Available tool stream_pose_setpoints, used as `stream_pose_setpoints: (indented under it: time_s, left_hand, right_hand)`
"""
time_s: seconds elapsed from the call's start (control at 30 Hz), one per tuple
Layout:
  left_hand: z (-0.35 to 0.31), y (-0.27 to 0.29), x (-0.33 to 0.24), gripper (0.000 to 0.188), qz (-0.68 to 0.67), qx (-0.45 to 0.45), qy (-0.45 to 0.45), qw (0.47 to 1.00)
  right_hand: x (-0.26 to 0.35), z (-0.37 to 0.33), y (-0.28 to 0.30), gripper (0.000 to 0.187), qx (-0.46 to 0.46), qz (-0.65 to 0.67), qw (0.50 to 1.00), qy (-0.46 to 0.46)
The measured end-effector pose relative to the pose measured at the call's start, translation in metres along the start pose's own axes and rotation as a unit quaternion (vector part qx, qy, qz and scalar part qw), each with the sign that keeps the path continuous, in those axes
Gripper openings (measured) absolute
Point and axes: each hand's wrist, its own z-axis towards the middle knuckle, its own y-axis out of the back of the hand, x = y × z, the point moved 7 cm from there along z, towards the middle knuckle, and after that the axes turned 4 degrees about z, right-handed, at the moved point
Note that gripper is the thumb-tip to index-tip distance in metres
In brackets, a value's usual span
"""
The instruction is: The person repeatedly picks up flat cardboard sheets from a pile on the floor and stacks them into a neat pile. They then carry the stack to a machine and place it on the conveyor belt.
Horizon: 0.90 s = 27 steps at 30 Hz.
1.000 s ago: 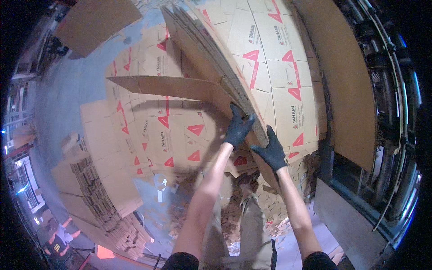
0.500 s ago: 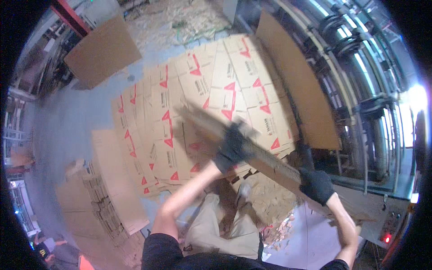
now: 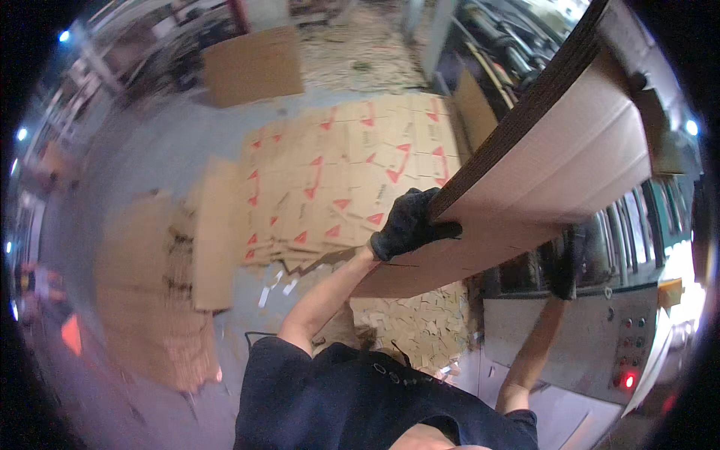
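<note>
A thick bundle of brown cardboard sheets point(image 3: 555, 150) stands tilted in front of me, its dark corrugated edges facing up and left. My left hand point(image 3: 411, 223), in a black glove, is closed on the bundle's near left edge, the thumb lying over the plain face. At the lower right edge is my right hand point(image 3: 566, 262), also black-gloved. It is blurred, but it appears to grip the bundle there. Beyond the left hand, a broad layer of flat cardboard sheets point(image 3: 330, 165) with red printed marks lies low down.
A machine with rollers point(image 3: 510, 52) and a control panel point(image 3: 630, 352) with a lit red button runs along the right. Stacked cardboard point(image 3: 150, 300) lies at the left. A brown board point(image 3: 255, 67) leans at the back. Cardboard scraps point(image 3: 420, 322) cover the floor near me.
The cardboard bundle has swung from edge-on over the printed sheets to raised at the right, its broad face now showing. Both hands have moved with it. The view has shifted too.
</note>
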Motion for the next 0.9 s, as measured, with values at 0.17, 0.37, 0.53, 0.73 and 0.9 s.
stream_pose_setpoints:
  time_s: [0.17,0.37,0.53,0.73,0.9]
  left_hand:
    - [-0.113,0.069,-0.008,0.044,-0.071,0.032,0.217,0.973]
    - [-0.252,0.113,0.032,0.046,-0.228,-0.049,0.33,0.915]
    - [-0.334,0.117,0.064,0.039,-0.178,0.017,0.355,0.918]
    - [-0.395,0.12,0.078,0.034,-0.265,-0.045,0.362,0.893]
    - [-0.4,0.115,0.089,0.038,-0.21,-0.067,0.341,0.914]
  right_hand:
    - [-0.1,-0.075,0.022,0.037,0.39,0.19,0.818,-0.377]
    - [-0.089,-0.222,0.051,0.043,0.639,0.15,0.677,-0.333]
    - [-0.101,-0.314,0.068,0.043,0.704,0.1,0.625,-0.322]
    - [-0.09,-0.371,0.085,0.064,0.68,0.068,0.663,-0.305]
    - [-0.005,-0.288,0.078,0.103,0.711,-0.039,0.699,-0.062]
